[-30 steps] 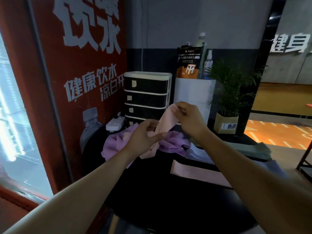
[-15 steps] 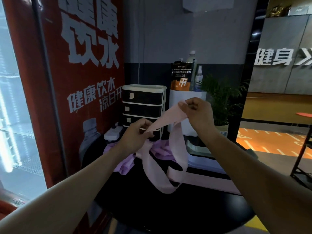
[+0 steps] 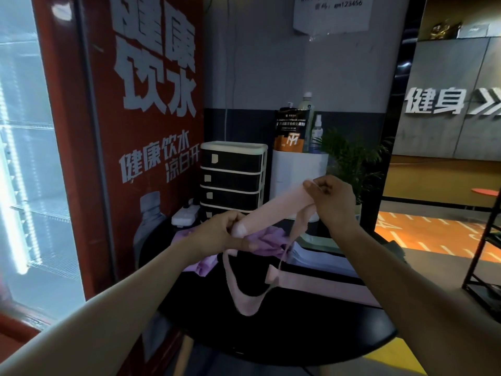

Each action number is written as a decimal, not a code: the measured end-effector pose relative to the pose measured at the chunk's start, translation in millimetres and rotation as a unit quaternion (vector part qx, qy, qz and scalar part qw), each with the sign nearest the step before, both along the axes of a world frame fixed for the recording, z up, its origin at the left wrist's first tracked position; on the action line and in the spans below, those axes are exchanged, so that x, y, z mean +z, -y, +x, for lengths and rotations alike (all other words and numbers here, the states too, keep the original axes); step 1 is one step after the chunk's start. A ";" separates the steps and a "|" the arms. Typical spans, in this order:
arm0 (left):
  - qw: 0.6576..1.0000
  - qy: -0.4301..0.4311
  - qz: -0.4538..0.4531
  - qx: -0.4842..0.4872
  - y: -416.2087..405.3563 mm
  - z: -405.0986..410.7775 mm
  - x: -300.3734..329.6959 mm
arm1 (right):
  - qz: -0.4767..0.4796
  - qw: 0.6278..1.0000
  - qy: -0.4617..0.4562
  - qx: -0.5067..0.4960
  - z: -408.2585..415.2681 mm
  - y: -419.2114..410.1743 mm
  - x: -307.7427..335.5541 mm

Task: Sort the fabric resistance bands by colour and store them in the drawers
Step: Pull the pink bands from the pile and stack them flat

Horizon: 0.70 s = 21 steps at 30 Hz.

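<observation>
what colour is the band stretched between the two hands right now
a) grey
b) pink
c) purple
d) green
b: the left hand and the right hand each pinch an end of a pink band, while the purple bands lie heaped on the black table beneath.

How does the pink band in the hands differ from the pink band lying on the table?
The held pink band is up off the table, stretched between the left hand and right hand, with a loop hanging below; the pink band on the table lies flat and untouched. The held one is twisted along its hanging part; the other lies straight. Both are pale pink fabric strips of similar width.
</observation>
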<state>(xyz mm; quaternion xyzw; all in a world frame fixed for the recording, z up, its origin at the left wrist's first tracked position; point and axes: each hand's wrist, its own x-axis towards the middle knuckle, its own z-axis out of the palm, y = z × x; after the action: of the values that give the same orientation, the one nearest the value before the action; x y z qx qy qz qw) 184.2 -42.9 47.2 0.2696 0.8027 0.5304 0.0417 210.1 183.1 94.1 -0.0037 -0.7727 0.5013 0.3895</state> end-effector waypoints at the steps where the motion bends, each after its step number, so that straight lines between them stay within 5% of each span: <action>1: 1.000 0.008 -0.005 -0.010 1.5 1.2 -3.2 | -0.007 1.000 -0.003 -0.007 1.7 -2.2 -2.1; 5: 0.999 -0.003 -0.033 -0.007 7.8 0.6 -11.9 | -0.025 0.999 0.001 -0.026 6.8 -14.9 -8.0; 14: 0.981 0.057 0.184 0.009 -7.9 0.4 -8.3 | 0.009 0.998 0.059 0.008 2.9 -14.6 -20.2; 21: 0.961 0.144 0.235 0.013 -9.1 -2.9 -4.5 | -0.008 0.996 0.067 0.055 2.8 -8.0 -27.6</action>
<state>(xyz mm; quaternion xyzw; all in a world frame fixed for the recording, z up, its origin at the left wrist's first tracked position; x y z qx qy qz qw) 181.4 -33.8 42.7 0.1821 0.6442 0.7379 0.0850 212.9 191.0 66.5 0.0023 -0.7919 0.5270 0.3085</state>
